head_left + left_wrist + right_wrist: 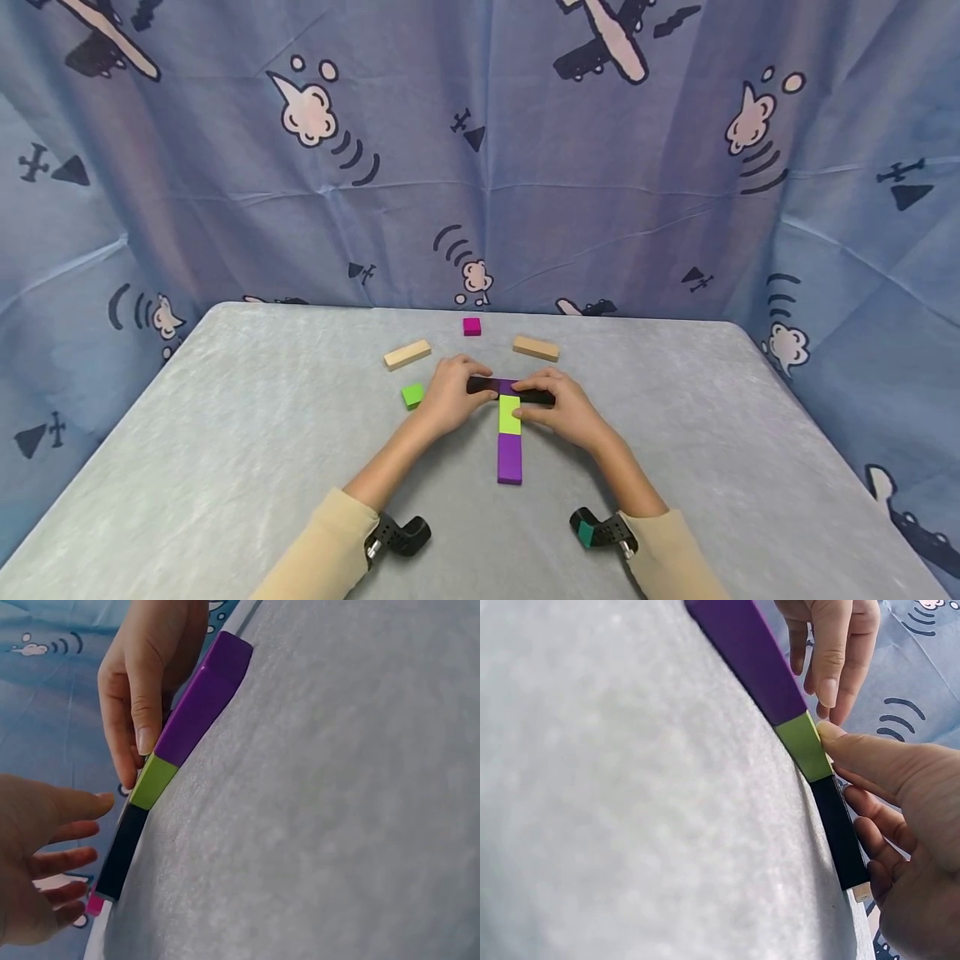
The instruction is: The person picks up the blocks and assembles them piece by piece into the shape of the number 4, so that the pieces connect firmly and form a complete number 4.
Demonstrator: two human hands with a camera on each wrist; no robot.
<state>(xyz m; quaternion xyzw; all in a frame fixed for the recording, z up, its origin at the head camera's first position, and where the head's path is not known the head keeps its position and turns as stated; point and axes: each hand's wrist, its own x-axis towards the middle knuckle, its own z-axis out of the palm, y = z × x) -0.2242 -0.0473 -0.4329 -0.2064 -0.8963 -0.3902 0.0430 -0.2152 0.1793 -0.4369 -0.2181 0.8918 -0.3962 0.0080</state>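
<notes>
Flat on the table lies a T-shaped row of blocks. Its stem is a purple block (509, 459) with a lime block (510, 415) directly beyond it. Across the far end run a left black block (480, 385), a dark purple piece (507, 387) and a right black block (537, 397). My left hand (453, 392) spreads loosely about the left black block, thumb on the near side; in the left wrist view its fingers look apart from it. My right hand (564, 405) has its thumb at the lime block's right edge and its fingers over the right black block.
Beyond the hands lie two wooden blocks, one left (407, 355) and one right (536, 347). A magenta block (472, 327) sits near the far edge. Beside the left hand is a green block (412, 396). A patterned blue curtain (420, 167) hangs behind the table (225, 467).
</notes>
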